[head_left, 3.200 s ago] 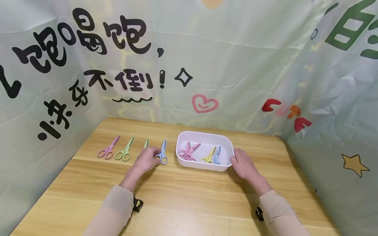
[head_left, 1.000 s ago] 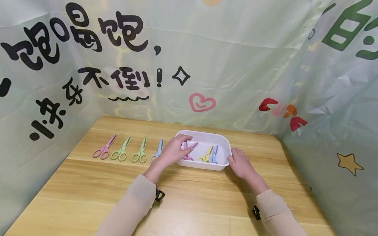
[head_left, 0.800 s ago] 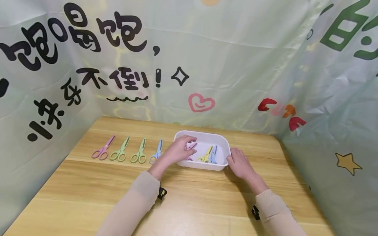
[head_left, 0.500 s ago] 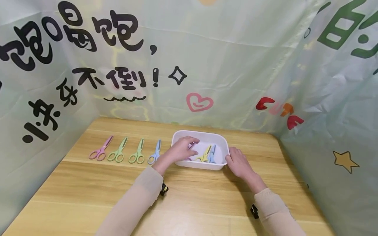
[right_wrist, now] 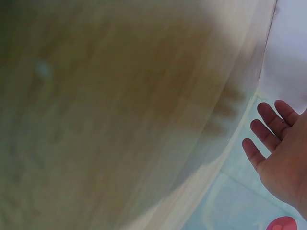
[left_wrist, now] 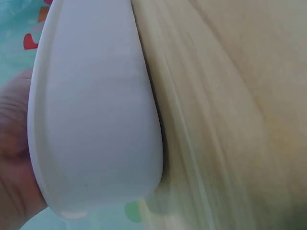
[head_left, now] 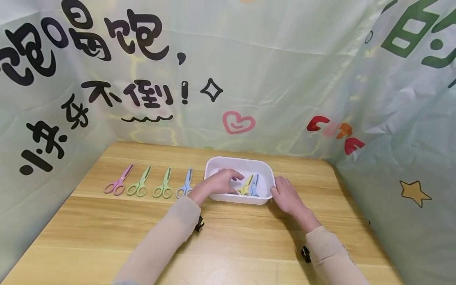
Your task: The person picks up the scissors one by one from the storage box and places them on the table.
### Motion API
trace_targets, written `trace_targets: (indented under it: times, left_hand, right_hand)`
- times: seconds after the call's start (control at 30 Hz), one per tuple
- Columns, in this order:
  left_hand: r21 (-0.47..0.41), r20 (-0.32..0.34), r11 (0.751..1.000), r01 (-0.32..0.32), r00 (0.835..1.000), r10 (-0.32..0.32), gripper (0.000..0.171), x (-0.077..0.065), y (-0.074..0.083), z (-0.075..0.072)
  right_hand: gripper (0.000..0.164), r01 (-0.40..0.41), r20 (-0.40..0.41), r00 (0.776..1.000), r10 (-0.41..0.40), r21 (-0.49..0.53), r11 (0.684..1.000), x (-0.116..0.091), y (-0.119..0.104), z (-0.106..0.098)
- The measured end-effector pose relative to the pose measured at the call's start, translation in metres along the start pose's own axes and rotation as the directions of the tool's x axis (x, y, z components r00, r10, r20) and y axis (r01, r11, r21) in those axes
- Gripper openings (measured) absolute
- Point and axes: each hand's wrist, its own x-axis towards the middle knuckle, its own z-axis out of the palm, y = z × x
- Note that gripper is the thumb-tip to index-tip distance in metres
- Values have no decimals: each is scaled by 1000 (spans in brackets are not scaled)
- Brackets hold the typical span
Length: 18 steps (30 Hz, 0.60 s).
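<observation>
My left hand (head_left: 222, 181) reaches into the white plastic tray (head_left: 246, 200), with a gap between thumb and fingers. Its fingertips are close to the yellow scissors (head_left: 247, 187), beside which lie blue scissors (head_left: 254, 186). The pink scissors in the tray's left part are hidden under this hand. At the tray's right end, my right hand (head_left: 287, 196) touches the rim and end wall. In the right wrist view, that hand's fingers (right_wrist: 268, 136) are extended and spread. The left wrist view shows the tray's outer wall, with part of the left hand behind its rim.
Left of the tray, a row on the wooden table (head_left: 107, 237) holds pink scissors (head_left: 119, 181), two green scissors (head_left: 139, 182) and blue scissors (head_left: 185, 184). Their blades point away from me. Printed cloth walls (head_left: 285, 79) stand behind the table and at both sides.
After leaving the blue scissors on the table, my left hand has moved right into the tray, then lower and farther in over the pink scissors. The right hand stays at the tray's end.
</observation>
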Motion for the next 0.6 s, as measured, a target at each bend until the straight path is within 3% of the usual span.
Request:
trace_targets:
  times: [0.27,0.6]
  left_hand:
    - [61,85,998,-5,996,-1,46,3,-6,-1]
    - [44,109,999,-22,994,17,40,9,-12,1]
  right_hand:
    - [35,-18,17,1000,18,11,1000,1,-1,1]
    - [34,-25,17,1000,25,13,1000,1,-1,1]
